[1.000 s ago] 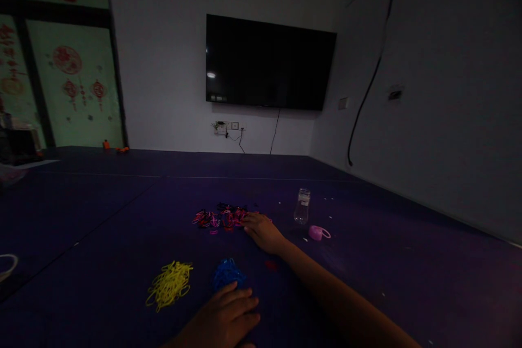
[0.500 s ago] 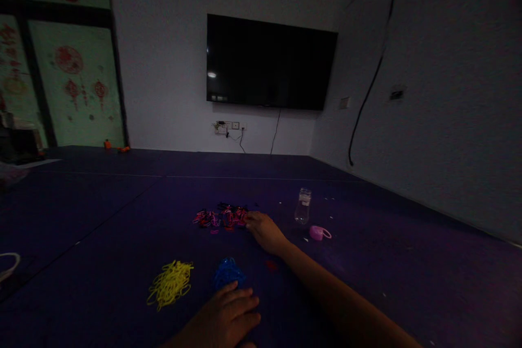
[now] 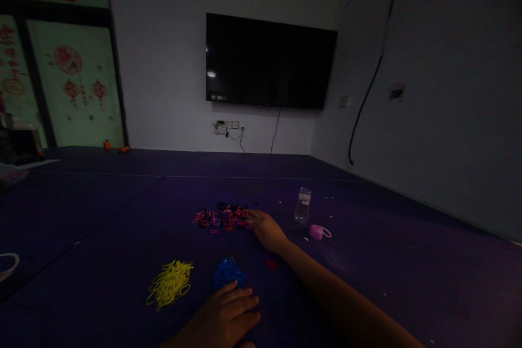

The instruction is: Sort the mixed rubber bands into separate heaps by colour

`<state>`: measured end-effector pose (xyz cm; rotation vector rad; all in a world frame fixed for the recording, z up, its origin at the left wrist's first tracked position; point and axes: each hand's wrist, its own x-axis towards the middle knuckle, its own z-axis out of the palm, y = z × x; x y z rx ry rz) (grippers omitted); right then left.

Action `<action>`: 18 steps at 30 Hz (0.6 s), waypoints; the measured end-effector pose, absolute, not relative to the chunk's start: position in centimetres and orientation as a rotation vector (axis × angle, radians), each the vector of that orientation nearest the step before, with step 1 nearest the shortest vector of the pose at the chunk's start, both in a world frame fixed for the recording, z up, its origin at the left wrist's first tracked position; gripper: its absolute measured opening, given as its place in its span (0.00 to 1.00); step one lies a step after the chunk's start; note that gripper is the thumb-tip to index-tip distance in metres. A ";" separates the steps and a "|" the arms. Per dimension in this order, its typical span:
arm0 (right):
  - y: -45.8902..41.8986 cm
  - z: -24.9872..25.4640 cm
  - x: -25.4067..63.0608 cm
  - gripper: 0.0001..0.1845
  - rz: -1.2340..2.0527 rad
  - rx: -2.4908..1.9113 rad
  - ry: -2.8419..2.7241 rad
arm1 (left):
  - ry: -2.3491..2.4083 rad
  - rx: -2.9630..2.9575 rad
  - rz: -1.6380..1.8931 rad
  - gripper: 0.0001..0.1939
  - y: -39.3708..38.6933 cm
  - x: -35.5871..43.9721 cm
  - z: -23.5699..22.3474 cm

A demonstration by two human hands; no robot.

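Note:
A loose pile of red, pink and black rubber bands lies on the dark purple surface. My right hand reaches in at its right edge, fingers together and bent down among the bands. Whatever its fingertips pinch is too dark and small to make out. Closer to me, my left hand rests with its fingers apart, their tips at the near edge of a heap of blue rubber bands. To the left of that lies a heap of yellow rubber bands.
A clear bottle stands uncapped right of my right hand, beside a pink cap with a loop. A dim red patch lies under my right forearm. A white ring-shaped edge shows far left. Small white scraps are scattered on the right.
My right hand has shifted very slightly to the right at the edge of the mixed pile. My left hand has stayed in place.

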<state>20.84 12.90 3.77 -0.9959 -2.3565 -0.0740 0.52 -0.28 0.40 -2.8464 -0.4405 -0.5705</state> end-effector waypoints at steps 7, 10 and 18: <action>13.0 3.3 20.9 0.20 -0.029 -0.949 -2.408 | -0.465 -2.878 -0.599 0.20 -0.3 0.5 0.2; 13.0 3.3 20.9 0.21 -0.035 -0.963 -2.416 | -0.456 -2.863 -0.593 0.19 -0.3 0.6 0.2; 12.8 3.4 20.8 0.20 -0.043 -0.981 -2.415 | -0.445 -2.836 -0.602 0.19 -0.2 0.6 0.3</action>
